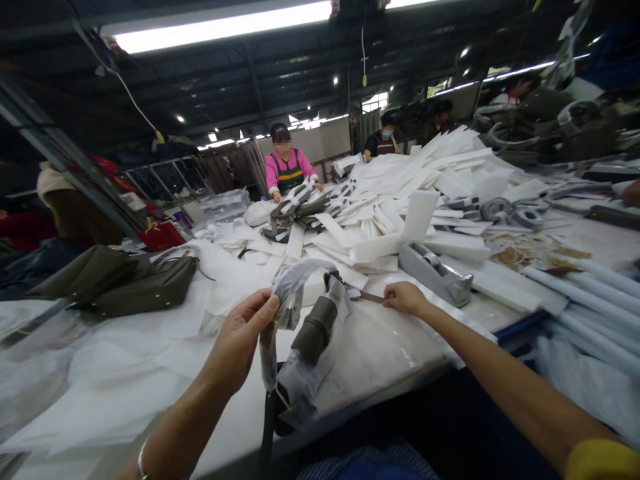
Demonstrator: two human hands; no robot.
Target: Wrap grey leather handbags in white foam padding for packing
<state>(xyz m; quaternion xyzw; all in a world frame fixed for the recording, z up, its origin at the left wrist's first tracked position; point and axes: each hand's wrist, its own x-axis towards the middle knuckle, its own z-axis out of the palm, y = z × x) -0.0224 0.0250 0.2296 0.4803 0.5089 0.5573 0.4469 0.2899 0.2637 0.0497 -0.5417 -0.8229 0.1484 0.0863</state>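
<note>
My left hand [250, 327] is closed with thumb and fingers on a curved handle [290, 283] wrapped in clear and grey film. Below it, a dark olive rolled piece [316, 327], partly covered in the same kind of wrap, leans over the table's front edge. Off to the right, my right hand [405, 297] pinches the end of a thin olive strap [371, 297], which stretches back to the top of the wrapped bundle. Just beyond that hand is a grey tape dispenser [435, 273].
White foam sheets [425, 177] are heaped across the table. An olive bag [145, 287] lies at left on white sheets. White tubes [595, 300] lie at right. Across the table, a person in a pink top [290, 167] handles wrapped pieces; others are farther back.
</note>
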